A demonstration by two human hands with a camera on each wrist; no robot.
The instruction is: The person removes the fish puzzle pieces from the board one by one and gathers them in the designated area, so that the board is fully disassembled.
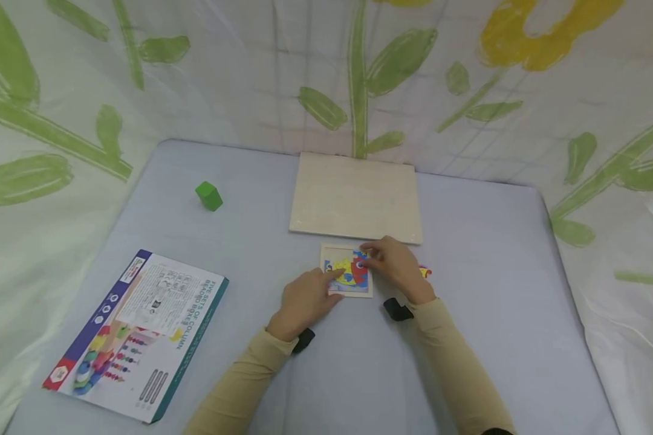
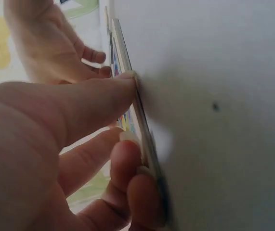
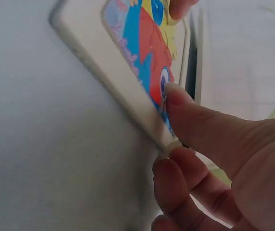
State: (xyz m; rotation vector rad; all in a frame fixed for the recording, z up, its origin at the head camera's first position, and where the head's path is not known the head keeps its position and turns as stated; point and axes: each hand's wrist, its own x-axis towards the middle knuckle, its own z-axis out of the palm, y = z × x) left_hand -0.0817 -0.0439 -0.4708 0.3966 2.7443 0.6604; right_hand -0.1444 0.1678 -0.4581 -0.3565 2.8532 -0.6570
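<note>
A small fish jigsaw puzzle in a pale wooden frame (image 1: pixel 347 295) lies between both hands on the table. Bare wood shows in its upper left; blue, yellow and red pieces fill other parts. My left hand (image 1: pixel 306 302) holds the frame's left side, index finger on the picture, thumb at the near edge, other fingers curled at the side. With its thumb on the red fish head (image 3: pixel 149 48) near the eye, my right hand (image 1: pixel 394 266) grips the upper right corner, fingers bent against the frame's edge. A pink and yellow piece (image 1: pixel 425 272) peeks out beside the right hand, partly hidden.
A beige board (image 1: pixel 356 196) lies just behind the puzzle. Toward the back left sits a green block (image 1: pixel 209 196). A printed flat box (image 1: pixel 158 320) takes up the left front. Behind the table hangs a white curtain (image 1: pixel 239 78) with painted leaves.
</note>
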